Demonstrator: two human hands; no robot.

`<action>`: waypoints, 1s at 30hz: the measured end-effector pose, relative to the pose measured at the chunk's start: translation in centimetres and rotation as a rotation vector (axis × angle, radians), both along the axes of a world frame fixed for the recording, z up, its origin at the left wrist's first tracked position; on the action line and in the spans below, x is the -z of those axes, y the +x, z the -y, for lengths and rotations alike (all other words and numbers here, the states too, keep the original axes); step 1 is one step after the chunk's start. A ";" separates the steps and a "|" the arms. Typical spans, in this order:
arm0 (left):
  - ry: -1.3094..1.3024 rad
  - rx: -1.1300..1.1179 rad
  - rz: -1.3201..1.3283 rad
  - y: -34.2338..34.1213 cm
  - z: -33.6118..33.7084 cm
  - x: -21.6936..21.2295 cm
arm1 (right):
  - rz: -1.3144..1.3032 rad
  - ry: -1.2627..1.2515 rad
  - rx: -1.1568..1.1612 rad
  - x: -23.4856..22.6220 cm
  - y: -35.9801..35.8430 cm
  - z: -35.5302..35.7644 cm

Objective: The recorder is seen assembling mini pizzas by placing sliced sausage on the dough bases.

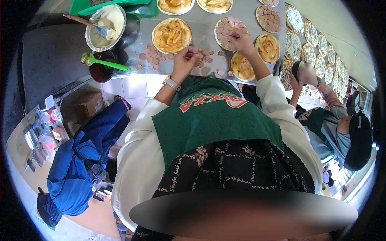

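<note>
On a metal table, my right hand (242, 41) reaches over a round pizza base (222, 29) largely covered with pink sausage slices. Its fingertips are pinched together at the topping, seemingly on a slice. My left hand (185, 63), fingers curled, is at the table's near edge, just below a sauce-covered base (171, 36). Small pinkish slices show at its fingertips, though the palm is hidden. Loose sausage slices (151, 55) are scattered left of this hand, and a few more (207, 56) lie to its right. Another sauced base (243, 67) sits beneath my right forearm.
At the left stand a cream-filled bowl (119, 21) with a brush (103, 30), and a dark bowl (98, 72) under a green spatula (105, 63). More bases (268, 49) lie right. A co-worker (339, 132) stands beside several topped pizzas (309, 54); another person (76, 172) is behind left.
</note>
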State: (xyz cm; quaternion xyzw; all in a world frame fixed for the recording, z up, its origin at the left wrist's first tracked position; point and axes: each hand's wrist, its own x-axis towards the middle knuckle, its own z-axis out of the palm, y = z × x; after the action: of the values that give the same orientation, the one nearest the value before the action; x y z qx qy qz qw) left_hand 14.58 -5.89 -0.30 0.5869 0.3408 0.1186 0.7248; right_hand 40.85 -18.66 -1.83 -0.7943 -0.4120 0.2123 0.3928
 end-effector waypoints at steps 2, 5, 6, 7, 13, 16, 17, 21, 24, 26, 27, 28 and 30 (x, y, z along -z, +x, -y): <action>0.324 -0.062 0.052 -1.3 -0.3 0.3 | 0.051 -0.083 0.037 0.3 0.3 0.0; 0.458 -0.075 -0.055 -3.0 -0.6 1.2 | 0.269 -0.243 -0.001 -0.5 -0.1 -0.5; 0.457 -0.080 -0.061 -3.3 -0.6 0.7 | 0.424 -0.112 -0.046 -1.3 -1.0 -0.7; 0.550 -0.052 -0.103 -3.6 -0.6 0.3 | 0.576 0.021 -0.091 -2.0 -2.1 -1.0; 0.807 0.137 -0.172 -2.6 0.4 0.6 | 0.241 0.035 -0.387 -0.9 -10.0 -1.2; 0.931 0.170 -0.190 -1.6 1.1 1.3 | 0.346 -0.137 -0.335 -0.8 -12.8 -1.6; 0.989 0.167 -0.195 -1.3 1.3 1.5 | 0.353 -0.092 -0.320 -0.8 -13.0 -1.7; 1.050 0.186 -0.195 -0.7 1.5 2.1 | 0.253 -0.043 -0.249 -0.8 -11.7 -1.8; 0.983 0.277 -0.231 -0.8 1.1 2.1 | 0.041 -0.028 -0.242 -2.3 -9.0 -0.8; 0.906 0.295 -0.254 -0.8 0.9 1.5 | 0.080 0.088 -0.043 -3.6 -7.1 0.2; 0.906 0.299 -0.250 -0.7 0.9 1.3 | 0.081 0.088 -0.039 -3.5 -6.0 1.1; 0.914 0.269 -0.226 -0.7 0.8 1.1 | 0.262 0.079 0.014 -3.3 -4.8 1.7; 0.921 0.251 -0.194 -0.3 0.9 0.5 | 0.445 0.064 0.079 -2.4 -2.8 3.0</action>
State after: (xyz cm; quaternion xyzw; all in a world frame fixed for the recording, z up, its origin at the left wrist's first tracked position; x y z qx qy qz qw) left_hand 14.30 -6.77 -0.82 0.8916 0.2455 0.1136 0.3632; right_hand 38.08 -21.62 0.57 -0.8241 -0.4636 0.0033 0.3255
